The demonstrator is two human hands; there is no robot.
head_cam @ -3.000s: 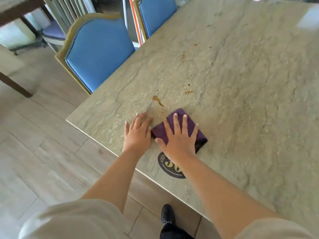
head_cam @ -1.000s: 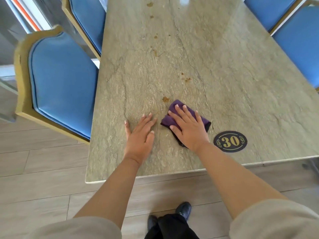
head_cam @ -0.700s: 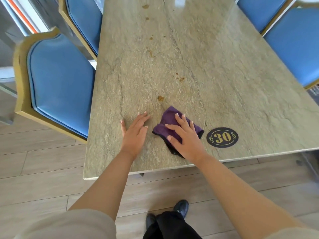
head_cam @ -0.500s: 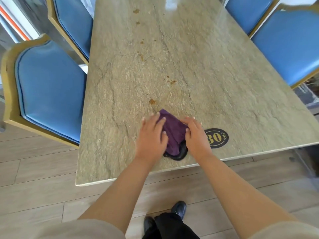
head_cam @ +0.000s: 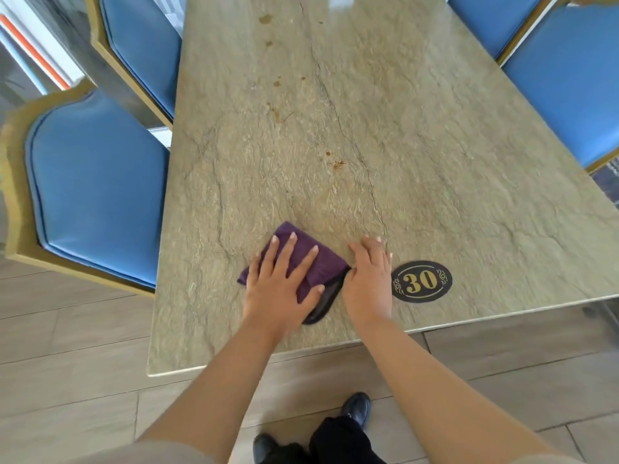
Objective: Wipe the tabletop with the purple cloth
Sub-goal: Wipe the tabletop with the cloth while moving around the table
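Two hands were down on the bench [head_cam: 435, 145]: left hand [head_cam: 279, 289] flat w/ fingers spread on the purple cloth [head_cam: 321, 266], pinning not clutching; right hand [head_cam: 368, 279] open, touching cloth's right edge. Brown stains [head_cam: 336, 162] lay ahead, up-bench, so next stroke prob. pushes forward, left leading.

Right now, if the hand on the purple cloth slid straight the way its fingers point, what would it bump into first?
Nothing solid, it looks. The left hand on the purple cloth points up the tabletop; first in line are probably the brown spots.
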